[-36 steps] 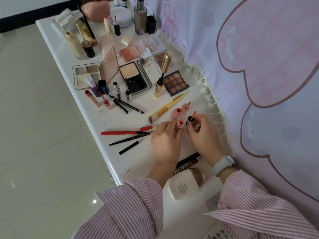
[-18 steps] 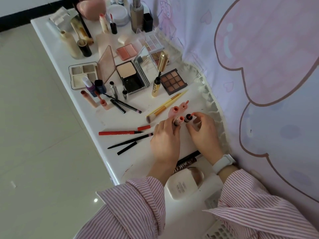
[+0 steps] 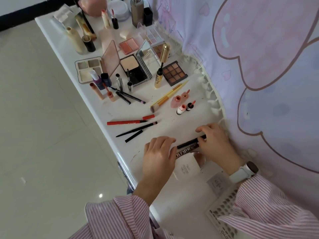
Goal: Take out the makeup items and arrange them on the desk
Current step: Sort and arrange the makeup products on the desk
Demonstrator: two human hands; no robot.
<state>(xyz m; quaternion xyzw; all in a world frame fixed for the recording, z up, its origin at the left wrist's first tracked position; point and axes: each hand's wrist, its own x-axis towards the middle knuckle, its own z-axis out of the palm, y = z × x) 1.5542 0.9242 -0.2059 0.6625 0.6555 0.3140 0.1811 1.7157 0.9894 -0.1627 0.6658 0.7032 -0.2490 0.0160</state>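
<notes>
My right hand (image 3: pixel 216 144) pinches the right end of a black pencil (image 3: pixel 189 142) lying near the front of the white desk (image 3: pixel 120 118). Right below the pencil lies a brown lettered box (image 3: pixel 187 150); my left hand (image 3: pixel 158 156) has curled fingers and its thumb over that box's left end. Two small lip tint bottles (image 3: pixel 181 109) (image 3: pixel 189 106) stand free beside a pink bottle (image 3: pixel 175 101). Further back lie a yellow brush (image 3: pixel 168 96), a red liner (image 3: pixel 127 121), black pencils (image 3: pixel 136 130), a gold mascara (image 3: pixel 159 76) and open palettes (image 3: pixel 174 72).
A white squarish container (image 3: pixel 186 168) sits under my wrists, and a white perforated basket (image 3: pixel 222 214) is at the lower right. A printed cloth (image 3: pixel 259 66) hangs along the desk's right side. Bottles and a pink pouch (image 3: pixel 93 6) crowd the far end. Tiled floor lies left.
Both hands let go of the small lip tint bottles, which now stand on the desk, and drew back toward me onto the black pencil and brown box.
</notes>
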